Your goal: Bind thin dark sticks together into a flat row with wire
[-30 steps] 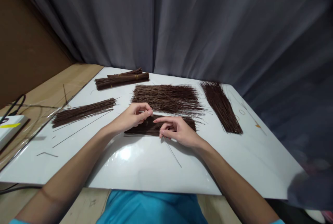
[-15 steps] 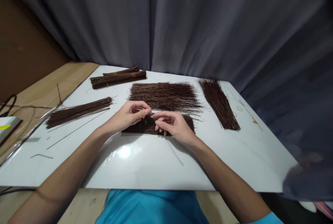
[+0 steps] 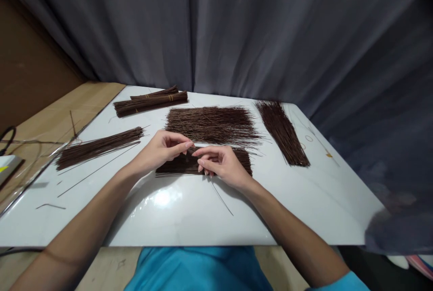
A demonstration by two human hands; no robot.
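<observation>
My left hand is closed in a pinch, thumb against forefinger, above a stack of thin dark brown sticks. What lies between those fingertips is too small to make out. Close to its right, my right hand has its fingers curled and thumb drawn in, also over the stack; its grip is too fine to read. A single thin stick slants toward me from beneath the right hand; whether it is held cannot be seen. Just behind both hands lies a wide, loose layer of brown sticks.
Tied bundles lie at the back left, another bundle at left beside stray sticks. A fanned bundle lies right, near rubber bands. A grey curtain borders the white table; a white box stands at left.
The view has shifted slightly, moving everything a little left. Both hands keep nearly the same pose. Two thin lines showed below the right hand before; one shows now.
</observation>
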